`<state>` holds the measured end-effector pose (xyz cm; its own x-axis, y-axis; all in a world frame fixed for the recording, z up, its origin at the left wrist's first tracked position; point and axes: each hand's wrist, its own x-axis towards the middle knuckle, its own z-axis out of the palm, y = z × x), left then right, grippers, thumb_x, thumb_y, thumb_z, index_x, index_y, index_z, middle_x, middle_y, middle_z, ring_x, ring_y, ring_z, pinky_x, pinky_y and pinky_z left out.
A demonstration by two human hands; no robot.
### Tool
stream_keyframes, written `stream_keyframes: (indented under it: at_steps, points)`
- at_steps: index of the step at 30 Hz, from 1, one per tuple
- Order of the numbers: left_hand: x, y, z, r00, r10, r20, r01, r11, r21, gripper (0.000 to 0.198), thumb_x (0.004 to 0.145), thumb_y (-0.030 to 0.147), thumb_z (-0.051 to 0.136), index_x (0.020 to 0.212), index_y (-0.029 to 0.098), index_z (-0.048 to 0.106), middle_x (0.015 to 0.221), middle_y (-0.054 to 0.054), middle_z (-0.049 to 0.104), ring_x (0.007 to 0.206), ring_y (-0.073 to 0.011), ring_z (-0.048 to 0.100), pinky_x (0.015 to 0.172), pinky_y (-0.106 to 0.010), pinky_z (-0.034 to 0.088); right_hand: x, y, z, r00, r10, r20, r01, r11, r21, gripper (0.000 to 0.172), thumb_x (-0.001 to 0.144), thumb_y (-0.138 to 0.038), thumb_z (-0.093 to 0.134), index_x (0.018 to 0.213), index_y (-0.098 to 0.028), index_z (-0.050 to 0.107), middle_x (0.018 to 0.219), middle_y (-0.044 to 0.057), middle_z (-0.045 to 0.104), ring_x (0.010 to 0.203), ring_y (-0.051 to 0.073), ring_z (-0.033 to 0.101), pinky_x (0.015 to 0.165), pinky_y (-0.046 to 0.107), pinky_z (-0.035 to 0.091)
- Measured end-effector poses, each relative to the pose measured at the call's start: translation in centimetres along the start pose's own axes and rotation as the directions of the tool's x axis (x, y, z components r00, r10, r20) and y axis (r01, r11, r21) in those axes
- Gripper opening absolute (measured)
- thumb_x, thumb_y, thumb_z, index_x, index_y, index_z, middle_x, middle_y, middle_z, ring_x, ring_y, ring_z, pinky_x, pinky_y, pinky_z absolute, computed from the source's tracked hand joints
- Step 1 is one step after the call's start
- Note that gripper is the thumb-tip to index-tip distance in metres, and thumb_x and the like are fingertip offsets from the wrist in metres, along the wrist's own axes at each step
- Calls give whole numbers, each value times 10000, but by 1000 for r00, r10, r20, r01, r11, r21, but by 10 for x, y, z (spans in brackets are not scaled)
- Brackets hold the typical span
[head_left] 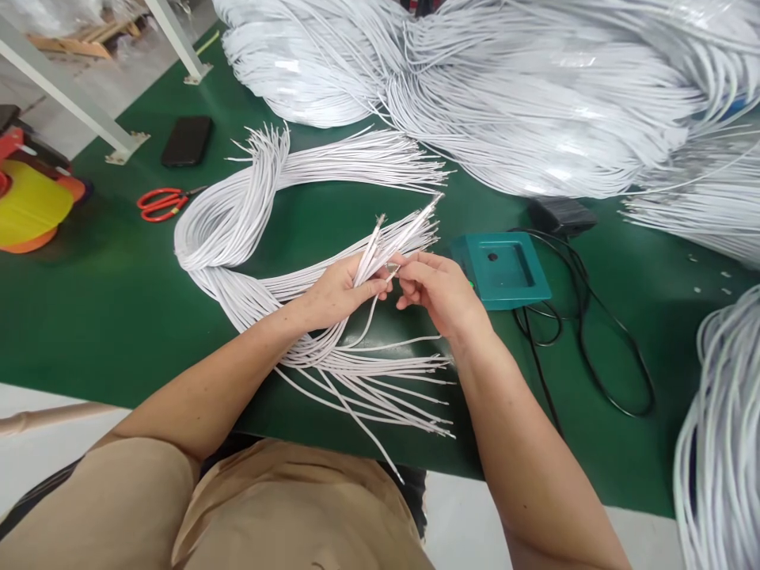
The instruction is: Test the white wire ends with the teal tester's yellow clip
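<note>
My left hand [347, 289] is closed around several white wires [369, 257], their stripped ends pointing up and away from me. The fingertips of my right hand [436, 289] pinch the end of a single wire [393, 273] right beside my left thumb. Under and around my left hand lies a looped bundle of white wires [219, 229] on the green table [107, 317]. Its loose ends fan out to the right, some behind my hands and some nearer my body. A teal device with a recessed top [504, 269] sits just right of my right hand.
Large heaps of white wire [534, 95] fill the back, and another coil [724, 427] lies at the right edge. Red-handled scissors [163, 203] and a black phone [187, 141] are at left. A black cable [585, 317] loops beside the device. Metal posts [119, 134] stand back left.
</note>
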<state>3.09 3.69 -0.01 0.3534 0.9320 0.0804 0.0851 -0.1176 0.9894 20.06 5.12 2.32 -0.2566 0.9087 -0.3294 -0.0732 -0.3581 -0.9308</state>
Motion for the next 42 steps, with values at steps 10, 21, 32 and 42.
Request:
stream_keyframes:
  at_steps: [10, 21, 32, 42]
  points:
    - [2, 2, -4, 993, -119, -9, 114, 972, -205, 427, 790, 294, 738, 1165, 137, 607, 743, 7, 624, 678, -106, 610, 638, -221, 472, -1, 1, 1, 966, -231, 116, 250, 950, -190, 168, 807, -335, 667, 759, -175, 645, 718, 2, 666, 708, 129, 611, 732, 272, 509]
    - [5, 0, -7, 933, -357, 39, 330, 808, -489, 460, 715, 220, 791, 1135, 129, 626, 778, -33, 644, 633, -81, 590, 434, -147, 286, 5, 13, -8, 631, -602, 488, 473, -199, -858, 316, 978, -197, 371, 835, -160, 650, 848, 101, 653, 852, 233, 540, 816, 361, 408]
    - [11, -11, 2, 941, -291, -175, 287, 957, -49, 441, 784, 179, 656, 1215, 136, 571, 808, -26, 673, 709, -144, 703, 399, -137, 393, 10, 11, -30, 806, -478, 349, 240, -276, -931, 220, 886, -105, 476, 1002, -137, 660, 930, 114, 723, 954, 278, 552, 1020, 428, 309]
    - [15, -17, 7, 938, -270, -217, 288, 956, 58, 438, 759, 196, 656, 1191, 154, 597, 810, -25, 689, 718, -176, 716, 405, -152, 417, 14, 9, -35, 780, -477, 405, 313, -262, -913, 293, 881, -89, 457, 921, -182, 732, 761, 92, 699, 873, 270, 510, 937, 436, 366]
